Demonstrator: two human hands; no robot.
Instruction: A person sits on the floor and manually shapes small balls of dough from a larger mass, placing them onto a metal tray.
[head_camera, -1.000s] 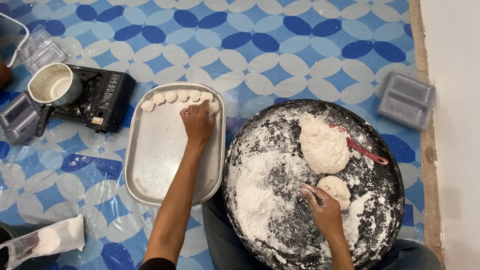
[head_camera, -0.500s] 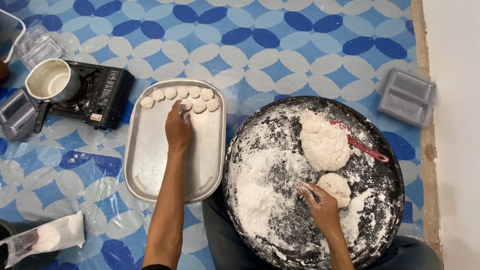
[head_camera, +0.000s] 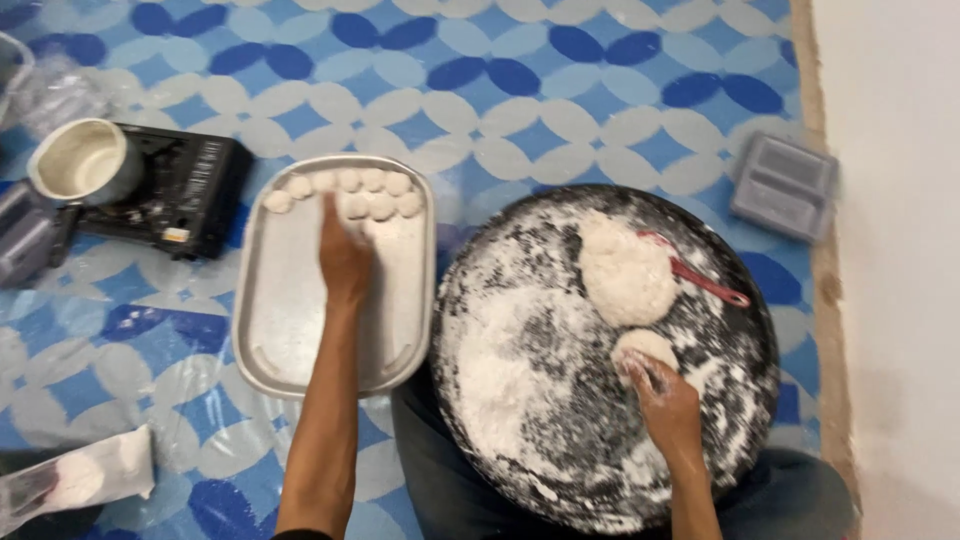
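holding two dough lumps (head_camera: 627, 272), nine dough balls (head_camera: 372, 207)

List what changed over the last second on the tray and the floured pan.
The left hand slid from the tray's far right end leftward along the dough balls on the metal tray. The right hand stayed on the small dough lump; the large lump stayed put.

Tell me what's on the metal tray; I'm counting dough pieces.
Small dough balls lie in rows at the far end of the metal tray. The left hand covers part of the second row, so any beneath stay hidden.
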